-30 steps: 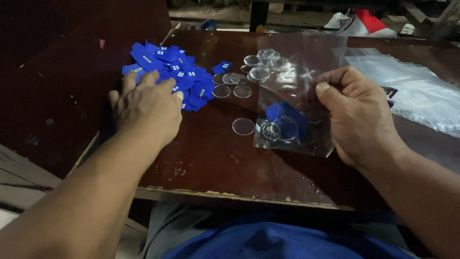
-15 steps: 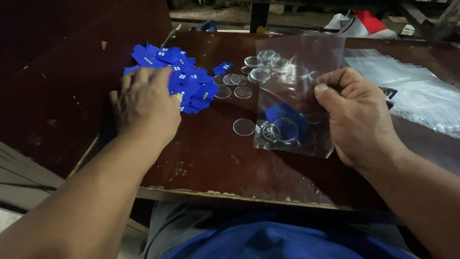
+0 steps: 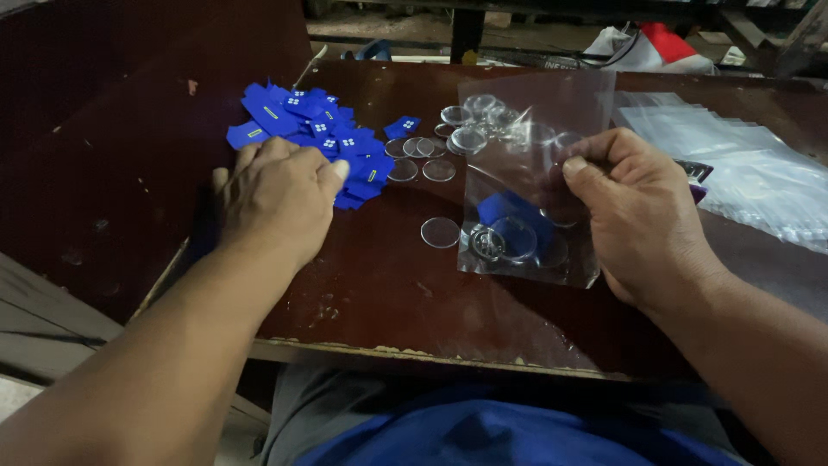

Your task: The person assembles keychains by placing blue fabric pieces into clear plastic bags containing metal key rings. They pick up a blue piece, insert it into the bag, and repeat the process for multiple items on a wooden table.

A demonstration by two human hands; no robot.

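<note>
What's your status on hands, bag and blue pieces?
Left hand on blue pieces. Right hand pinching clear bag, upright. Clear discs loose on table.

The left hand (image 3: 280,194) lies palm down, fingers curled forward and knuckles raised, its forearm stretching in from the lower left. The right hand (image 3: 642,216) stands more upright — thumb pressed to the bent forefinger in a pinching grip — with its forearm entering from the lower right.

A small packing workshop, suggested by a worn dark wooden worktop (image 3: 379,293), a heap of blue tags (image 3: 310,129), clear round discs (image 3: 440,231), a stack of clear plastic bags (image 3: 733,164), clutter seen behind
</note>
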